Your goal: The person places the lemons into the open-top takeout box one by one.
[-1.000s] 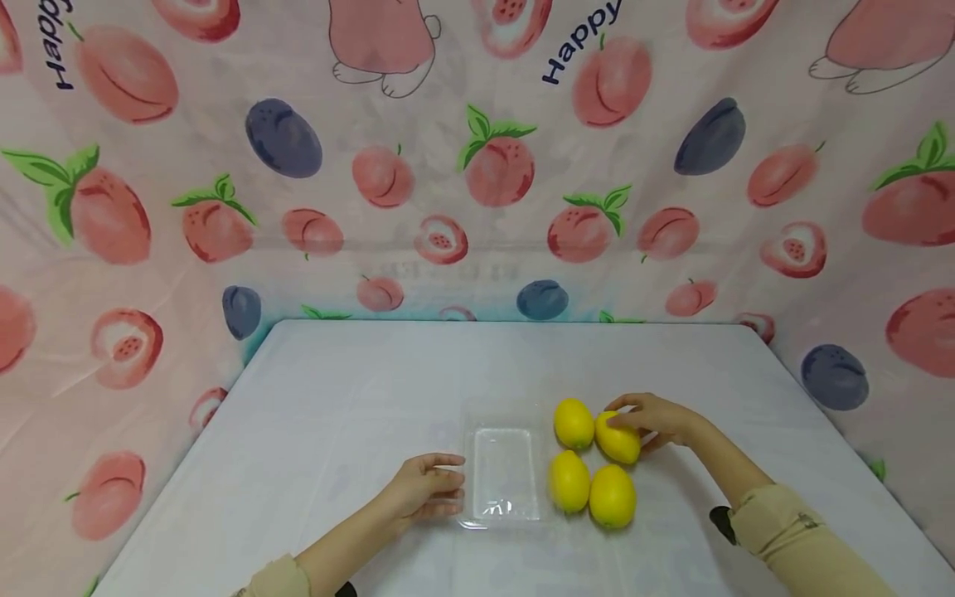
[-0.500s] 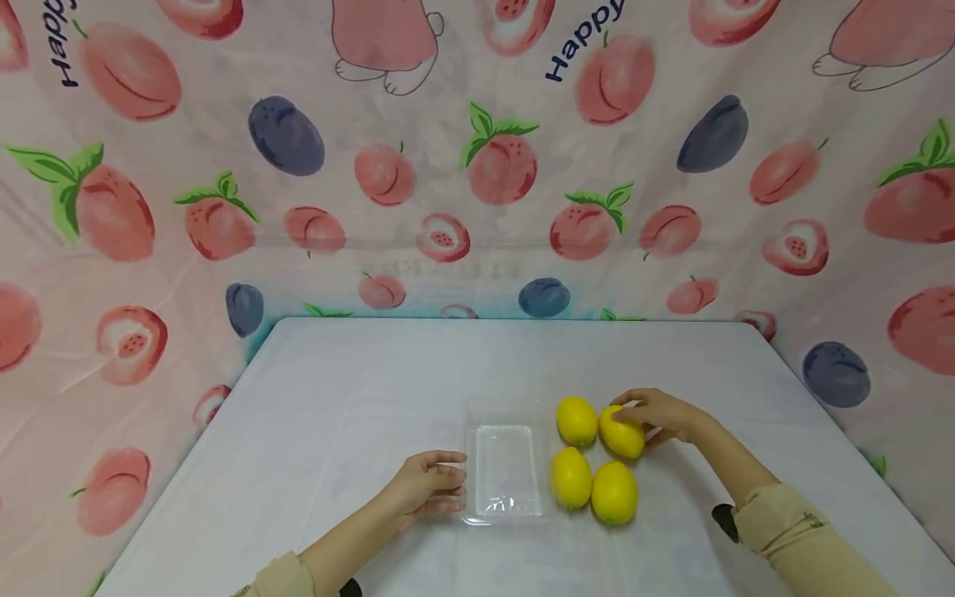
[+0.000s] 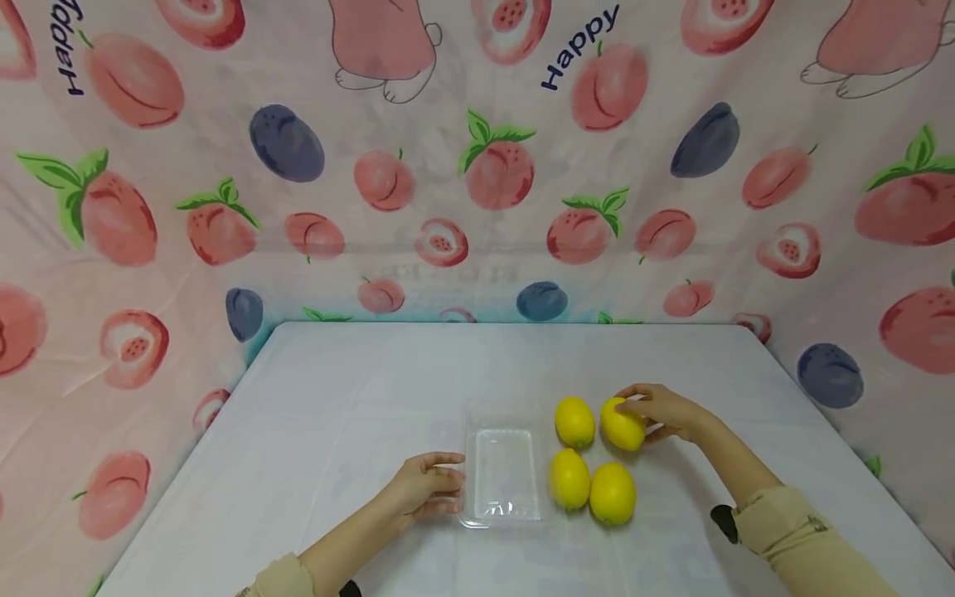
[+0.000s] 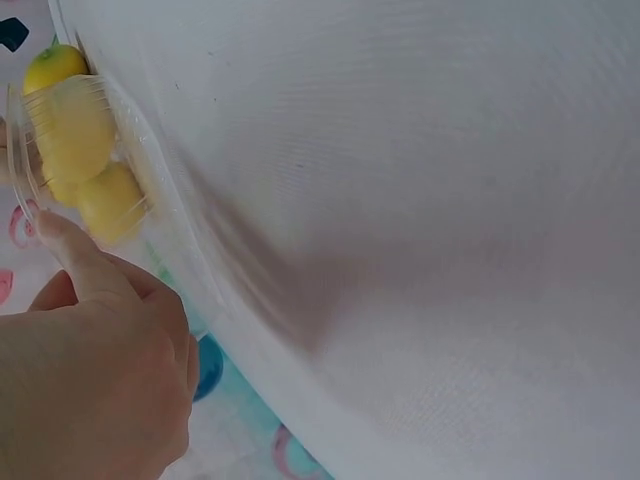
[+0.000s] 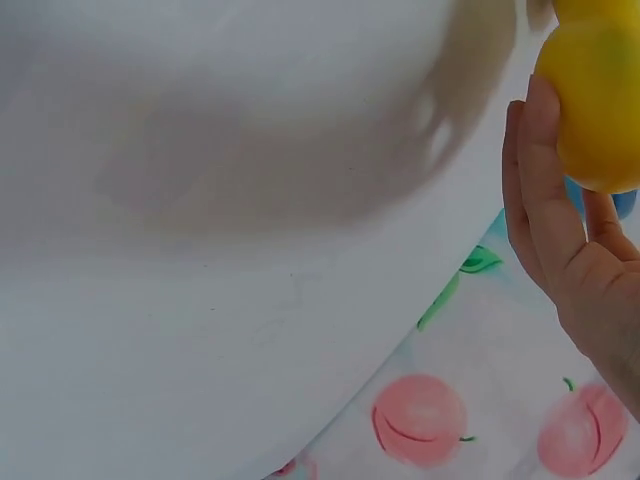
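Observation:
My right hand [image 3: 664,410] pinches a yellow lemon [image 3: 621,427] between thumb and fingers, at the far right of a small group. In the right wrist view the fingers [image 5: 545,165] lie along the side of that lemon [image 5: 600,110]. Three more lemons rest on the white table: one far left [image 3: 574,422], one near left [image 3: 569,480] and one near right [image 3: 613,494]. A clear plastic box [image 3: 505,477] stands just left of them, with nothing inside. At its left wall are the fairly straight fingertips of my left hand [image 3: 418,487].
White cloth covers the table [image 3: 358,390], whose far edge meets a hanging pink curtain [image 3: 440,191] printed with peaches and plums. The same curtain runs down both sides. Beige sleeves [image 3: 806,539] cover my forearms.
The lemon in my right hand has moved slightly away from me and tilted, leaving a wider gap to the near right lemon. My left hand and the box stay in place.

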Motion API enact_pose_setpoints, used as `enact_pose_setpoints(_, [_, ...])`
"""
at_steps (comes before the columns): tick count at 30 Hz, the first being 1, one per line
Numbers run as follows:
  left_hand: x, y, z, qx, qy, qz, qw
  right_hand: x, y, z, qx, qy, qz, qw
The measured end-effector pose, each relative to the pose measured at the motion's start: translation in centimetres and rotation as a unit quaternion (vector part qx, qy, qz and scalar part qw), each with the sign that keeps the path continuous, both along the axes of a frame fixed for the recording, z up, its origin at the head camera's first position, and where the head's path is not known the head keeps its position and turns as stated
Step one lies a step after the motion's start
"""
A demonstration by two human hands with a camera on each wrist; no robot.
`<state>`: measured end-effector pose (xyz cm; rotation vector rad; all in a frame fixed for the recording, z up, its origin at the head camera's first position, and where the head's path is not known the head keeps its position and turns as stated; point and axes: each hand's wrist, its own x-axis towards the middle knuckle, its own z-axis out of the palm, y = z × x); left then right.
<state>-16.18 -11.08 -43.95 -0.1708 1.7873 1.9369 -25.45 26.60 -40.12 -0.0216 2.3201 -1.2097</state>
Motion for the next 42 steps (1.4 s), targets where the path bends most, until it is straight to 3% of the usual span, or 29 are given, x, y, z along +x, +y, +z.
enact_pose_setpoints(9, [0.0, 0.1, 0.1, -0.002, -0.002, 0.009, 1.0, 0.3, 0.1, 0.5, -0.028, 0.016, -0.021, 0.999])
enact_pose_setpoints(16, [0.1, 0.1, 0.0, -0.006, 0.0, 0.003, 1.0, 0.0, 0.7, 0.3, -0.052, 0.023, -0.009, 0.998])
enact_pose_setpoints(24, [0.0, 0.1, 0.1, -0.003, 0.001, -0.001, 1.0, 0.5, -1.3, 1.1, -0.064, 0.027, -0.039, 0.997])
enact_pose_setpoints(42, [-0.2, 0.2, -0.2, 0.012, 0.002, -0.006, 0.9999, 0.1, -3.7, 1.8, -0.078, 0.048, -0.023, 0.995])
